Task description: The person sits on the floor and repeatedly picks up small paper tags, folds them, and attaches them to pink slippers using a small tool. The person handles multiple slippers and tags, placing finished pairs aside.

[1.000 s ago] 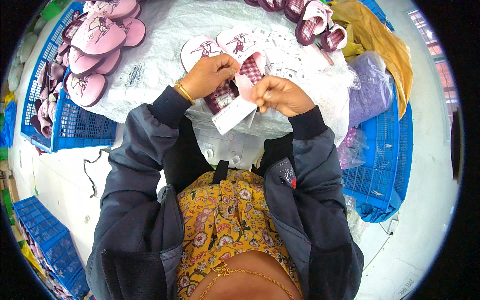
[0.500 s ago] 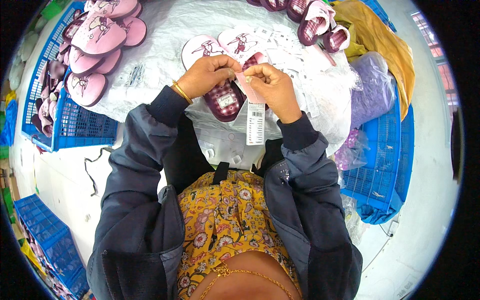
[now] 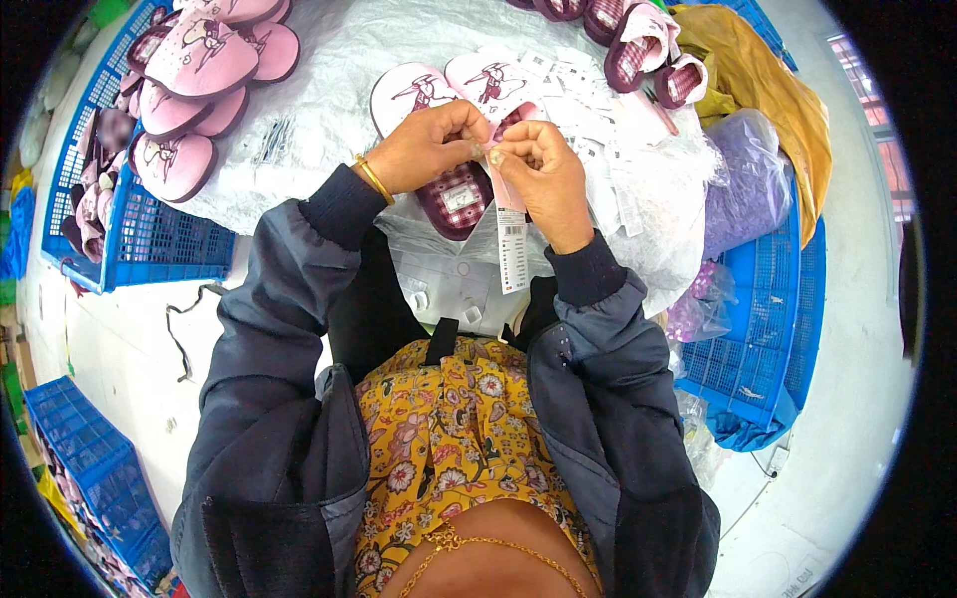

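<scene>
A pair of slippers lies in front of me, with pink printed uppers and dark red checked insoles. The left slipper (image 3: 409,88) and right slipper (image 3: 494,80) sit side by side on plastic sheeting. Over their open ends, my right hand (image 3: 546,187) pinches a pink and white hang tag (image 3: 512,249) that dangles toward me. My left hand (image 3: 427,149) is closed in a pinch at the tag's top, its fingertips meeting those of the right. Whatever lies between the left fingertips is too small to make out.
Many loose white tags (image 3: 588,130) lie right of the pair. Stacked pink slippers (image 3: 204,60) rise at the far left by a blue crate (image 3: 169,249). More slippers (image 3: 638,45) sit at the far right, near a purple bag (image 3: 743,169) and another blue crate (image 3: 738,349).
Both hands stay pinched together over the slippers, the left fingers a little higher. The tag has turned slightly and hangs more edge-on. The whole view has shifted a little.
</scene>
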The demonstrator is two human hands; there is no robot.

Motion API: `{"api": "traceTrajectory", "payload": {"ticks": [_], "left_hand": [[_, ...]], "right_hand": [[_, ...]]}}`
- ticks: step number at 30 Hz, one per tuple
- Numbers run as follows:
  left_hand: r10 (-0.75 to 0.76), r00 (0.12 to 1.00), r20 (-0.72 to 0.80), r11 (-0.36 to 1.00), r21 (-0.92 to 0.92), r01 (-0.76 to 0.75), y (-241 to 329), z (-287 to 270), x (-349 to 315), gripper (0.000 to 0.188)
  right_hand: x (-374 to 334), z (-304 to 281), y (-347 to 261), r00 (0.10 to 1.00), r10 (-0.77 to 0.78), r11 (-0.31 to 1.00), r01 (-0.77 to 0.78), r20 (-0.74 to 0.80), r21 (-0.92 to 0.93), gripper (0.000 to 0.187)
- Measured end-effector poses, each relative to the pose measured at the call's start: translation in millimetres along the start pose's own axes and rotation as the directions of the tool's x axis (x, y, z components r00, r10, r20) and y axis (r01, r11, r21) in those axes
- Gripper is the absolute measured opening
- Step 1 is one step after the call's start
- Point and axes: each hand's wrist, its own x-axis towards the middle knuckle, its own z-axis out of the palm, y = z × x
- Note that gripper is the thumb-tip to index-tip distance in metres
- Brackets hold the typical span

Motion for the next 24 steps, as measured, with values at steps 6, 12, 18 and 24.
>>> {"api": "traceTrajectory", "payload": {"ticks": [6,12,18,24], "left_hand": [[0.013,1.000,0.007,1.000,0.014,-0.013,1.1,0.7,-0.4,0.010],[0.009,1.000,0.012,1.000,0.012,-0.009,1.6,0.5,-0.6,0.010],[0.013,1.000,0.028,1.000,-0.017,-0.012,-0.4,0.1,-0.1,0.010],[0.032,0.999,0.022,0.999,0.008,-0.032,-2.1,1.0,-0.9,0.010]], "right_hand": [[0.3,-1.7,4.9,0.999,-0.037,0.998,0.037,-0.002,-0.055,0.024],[0.5,-1.5,5.6,1.000,-0.016,0.999,0.016,0.000,-0.031,0.024],[0.7,-2.4,7.7,1.000,-0.017,1.000,0.016,0.005,0.021,0.024],[2.0,-0.5,6.0,0.998,-0.041,0.993,0.045,0.038,-0.106,0.022]]}}
